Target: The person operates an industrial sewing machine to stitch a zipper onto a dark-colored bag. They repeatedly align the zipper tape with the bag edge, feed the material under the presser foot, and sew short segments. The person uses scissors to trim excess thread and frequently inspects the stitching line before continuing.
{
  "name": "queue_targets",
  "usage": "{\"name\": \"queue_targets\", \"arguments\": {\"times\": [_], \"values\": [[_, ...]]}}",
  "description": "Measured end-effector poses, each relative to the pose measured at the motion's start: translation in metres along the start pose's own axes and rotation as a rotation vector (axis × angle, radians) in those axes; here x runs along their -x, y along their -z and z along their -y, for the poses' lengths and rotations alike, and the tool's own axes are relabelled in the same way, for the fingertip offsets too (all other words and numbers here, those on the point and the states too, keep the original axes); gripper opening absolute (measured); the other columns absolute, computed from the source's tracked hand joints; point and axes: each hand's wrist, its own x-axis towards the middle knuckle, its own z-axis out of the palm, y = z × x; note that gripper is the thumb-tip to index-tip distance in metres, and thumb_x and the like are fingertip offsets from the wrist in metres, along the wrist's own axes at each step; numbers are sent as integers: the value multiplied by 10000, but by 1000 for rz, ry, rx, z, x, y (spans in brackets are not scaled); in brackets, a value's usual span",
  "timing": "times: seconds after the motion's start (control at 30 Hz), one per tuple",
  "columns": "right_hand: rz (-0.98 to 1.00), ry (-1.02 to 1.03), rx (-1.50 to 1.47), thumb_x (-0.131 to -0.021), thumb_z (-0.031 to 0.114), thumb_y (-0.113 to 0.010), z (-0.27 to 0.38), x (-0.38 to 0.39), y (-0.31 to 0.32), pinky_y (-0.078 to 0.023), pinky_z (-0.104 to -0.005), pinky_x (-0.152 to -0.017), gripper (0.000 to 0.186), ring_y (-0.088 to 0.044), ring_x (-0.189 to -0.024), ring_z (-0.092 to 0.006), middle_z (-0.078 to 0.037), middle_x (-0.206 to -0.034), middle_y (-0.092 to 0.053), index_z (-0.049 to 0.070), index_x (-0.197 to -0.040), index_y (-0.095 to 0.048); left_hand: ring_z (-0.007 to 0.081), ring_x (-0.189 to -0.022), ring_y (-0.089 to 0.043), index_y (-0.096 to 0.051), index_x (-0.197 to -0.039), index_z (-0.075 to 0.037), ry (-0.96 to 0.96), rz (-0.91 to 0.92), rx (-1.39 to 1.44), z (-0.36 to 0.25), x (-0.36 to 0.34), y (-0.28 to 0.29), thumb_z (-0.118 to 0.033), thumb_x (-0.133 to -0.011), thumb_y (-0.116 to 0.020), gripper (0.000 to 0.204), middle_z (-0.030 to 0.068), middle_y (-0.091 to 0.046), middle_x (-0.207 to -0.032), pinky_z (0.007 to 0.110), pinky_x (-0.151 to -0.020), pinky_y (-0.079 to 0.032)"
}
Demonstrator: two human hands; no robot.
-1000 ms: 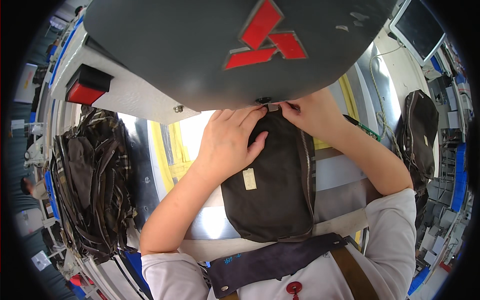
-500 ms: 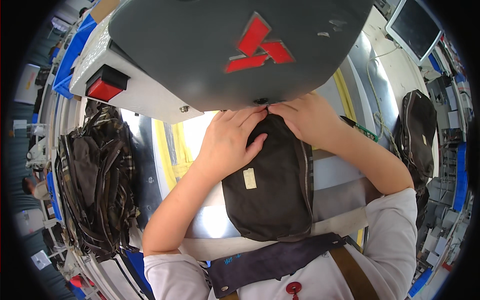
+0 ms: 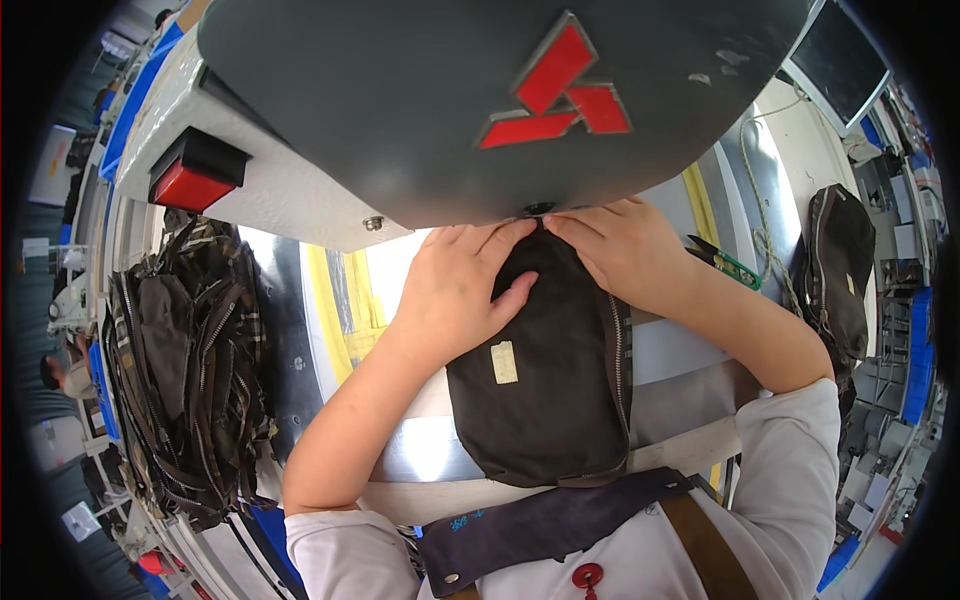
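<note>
The machine head (image 3: 330, 120) overhangs the upper middle of the frame, its lower rim just above the fingertips, leaving little room there; strips of metal table (image 3: 425, 445) show on both sides of the dark pouch (image 3: 550, 420), bounded by the bag pile (image 3: 185, 370) at left and the green snips (image 3: 738, 268) beside the right forearm; the pouch lies at centre, its rounded bottom reaching the table's near edge; it is dark brown, lightly creased, with a cream tag (image 3: 504, 363) and a right-side zipper (image 3: 618, 370); the left hand (image 3: 455, 280) rests on its upper left, thumb spread wide; the right hand (image 3: 635, 255) bunches narrowly at the top edge, whether pinching I cannot tell.
</note>
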Motion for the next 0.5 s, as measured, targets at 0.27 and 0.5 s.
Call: {"name": "queue_targets", "arguments": {"times": [0.27, 0.5], "values": [[-31, -7, 8, -765, 51, -605, -1, -1, -3, -531, -337, -744, 255, -622, -937, -225, -71, -999, -621, 1, -1015, -620, 277, -1060, -608, -642, -1115, -52, -25, 8, -12, 2, -1, 0, -154, -728, -736, 411, 66, -629, -1195, 391, -905, -468], [24, -31, 40, -765, 49, -602, -5, -2, -2, -543, -341, -751, 244, -636, -946, -229, -78, -1027, -642, 6, -1004, -627, 275, -1056, -615, -652, -1109, -51, 21, 80, -22, 4, -4, 3, -182, -743, -734, 397, 68, -639, -1177, 388, -898, -471]]}}
